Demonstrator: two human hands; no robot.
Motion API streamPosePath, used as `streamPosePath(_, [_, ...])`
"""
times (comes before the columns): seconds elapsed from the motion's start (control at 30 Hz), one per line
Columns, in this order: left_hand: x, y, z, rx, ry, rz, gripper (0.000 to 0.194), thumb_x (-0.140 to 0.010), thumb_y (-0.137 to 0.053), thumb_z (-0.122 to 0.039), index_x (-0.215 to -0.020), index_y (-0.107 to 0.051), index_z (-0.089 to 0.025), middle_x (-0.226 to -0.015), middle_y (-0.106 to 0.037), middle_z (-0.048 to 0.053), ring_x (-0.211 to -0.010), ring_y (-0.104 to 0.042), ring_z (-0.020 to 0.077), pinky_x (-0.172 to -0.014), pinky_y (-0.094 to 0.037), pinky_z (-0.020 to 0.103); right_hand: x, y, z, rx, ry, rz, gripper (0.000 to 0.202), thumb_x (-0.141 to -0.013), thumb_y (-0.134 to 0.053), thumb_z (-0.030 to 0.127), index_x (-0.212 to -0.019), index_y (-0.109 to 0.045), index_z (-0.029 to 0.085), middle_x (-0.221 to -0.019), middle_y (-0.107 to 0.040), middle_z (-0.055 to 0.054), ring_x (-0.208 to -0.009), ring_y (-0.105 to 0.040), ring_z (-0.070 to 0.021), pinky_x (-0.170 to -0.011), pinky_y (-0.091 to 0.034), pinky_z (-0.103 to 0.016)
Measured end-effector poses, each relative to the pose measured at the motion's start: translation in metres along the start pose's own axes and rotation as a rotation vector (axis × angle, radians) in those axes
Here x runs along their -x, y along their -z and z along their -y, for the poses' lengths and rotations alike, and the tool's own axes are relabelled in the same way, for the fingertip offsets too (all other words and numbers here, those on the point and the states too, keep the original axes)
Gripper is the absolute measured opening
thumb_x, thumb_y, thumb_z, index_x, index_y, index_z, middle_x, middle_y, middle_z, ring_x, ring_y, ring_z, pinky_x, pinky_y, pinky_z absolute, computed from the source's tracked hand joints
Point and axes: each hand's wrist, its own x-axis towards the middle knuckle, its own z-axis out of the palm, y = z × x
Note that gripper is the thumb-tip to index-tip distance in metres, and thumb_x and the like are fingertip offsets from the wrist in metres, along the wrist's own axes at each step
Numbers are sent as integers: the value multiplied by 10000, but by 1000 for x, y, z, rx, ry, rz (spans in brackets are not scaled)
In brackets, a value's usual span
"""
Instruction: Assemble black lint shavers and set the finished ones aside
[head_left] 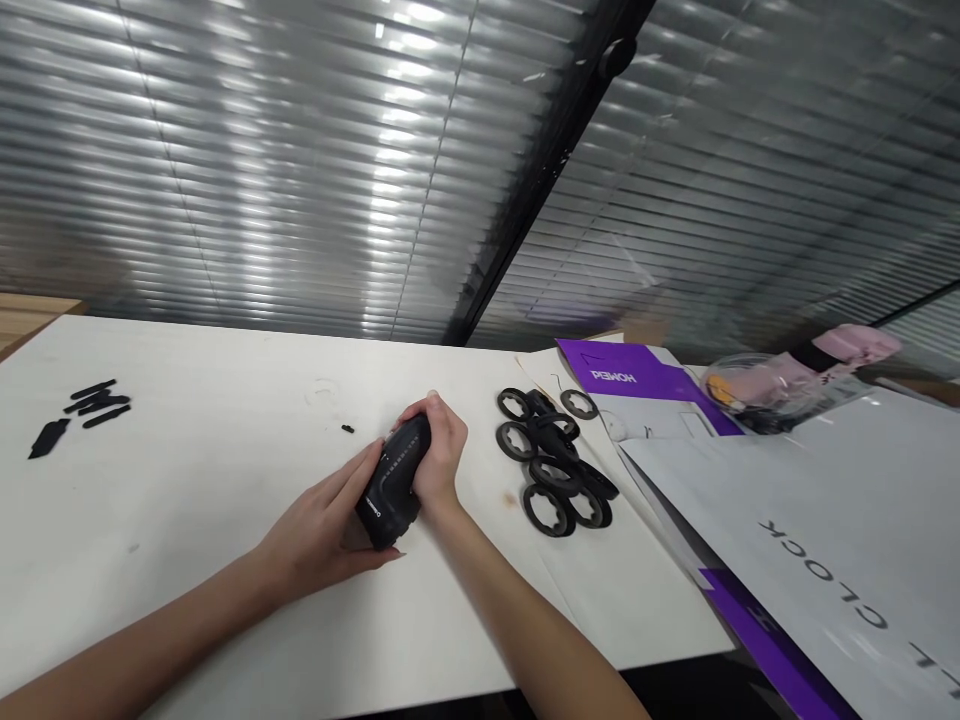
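Observation:
A black handheld device (394, 480) with a row of small slots and a small white logo is held between both hands above the white table. My left hand (326, 530) grips its lower left end, with the thumb along the side and fingers underneath. Around the upper right end wraps my right hand (442, 450), its fingers curled over the casing. The device's underside is hidden by the hands. On the table just beyond it lies a tiny black piece (348, 429).
Several black notched rings (547, 510) are heaped to the right, with a separate ring (579, 404) behind. Small black strips (97, 400) and a flat black piece (49, 438) lie at left. White and purple packaging (795, 520) covers the right side. Metallic blinds (300, 180) stand behind the table (187, 480).

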Motion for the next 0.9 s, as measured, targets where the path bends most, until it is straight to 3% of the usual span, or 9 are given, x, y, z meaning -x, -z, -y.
streamPosePath(0.23, [2, 0, -1, -101, -96, -13, 1009, -834, -856, -357, -1677, -305, -303, -1592, -528, 132, -1401, -580, 383, -1064, -597, 474, -2, 1, 1, -41, -42, 14, 516, -877, -647, 627, -574, -619, 211, -519, -604, -18, -457, -562, -162, -483, -456, -297])
streamPosePath(0.43, [1, 0, -4, -68, 43, 14, 947, -790, -866, -349, -1626, -427, -275, -1570, -560, 135, -1376, -603, 410, -1054, -601, 500, -7, 2, -4, -62, -94, -37, 571, -888, -632, 629, -516, -635, 196, -493, -612, -40, -436, -563, -159, -459, -446, -286])
streamPosePath(0.6, [-5, 6, -8, -8, 48, -23, 912, -768, -862, -293, -1592, -472, -336, -1547, -596, 94, -1354, -630, 389, -1065, -593, 490, -13, -1, -4, -125, -188, -55, 563, -842, -634, 658, -507, -621, 205, -476, -597, -34, -425, -566, -168, -444, -464, -292])
streamPosePath(0.77, [-8, 10, -13, 24, 57, -82, 843, -765, -848, -252, -1546, -540, -332, -1471, -666, 80, -1270, -696, 356, -1033, -604, 442, -24, 1, -5, -144, -198, -162, 543, -843, -622, 632, -490, -548, 226, -463, -581, -32, -429, -553, -168, -449, -470, -299])
streamPosePath(0.9, [-10, 13, -16, 95, 129, -120, 785, -733, -858, -258, -1479, -615, -281, -1368, -734, 91, -1202, -726, 365, -994, -613, 439, -37, 13, -6, -176, -148, -299, 563, -848, -639, 595, -466, -399, 258, -398, -433, 27, -392, -447, -132, -434, -429, -284])
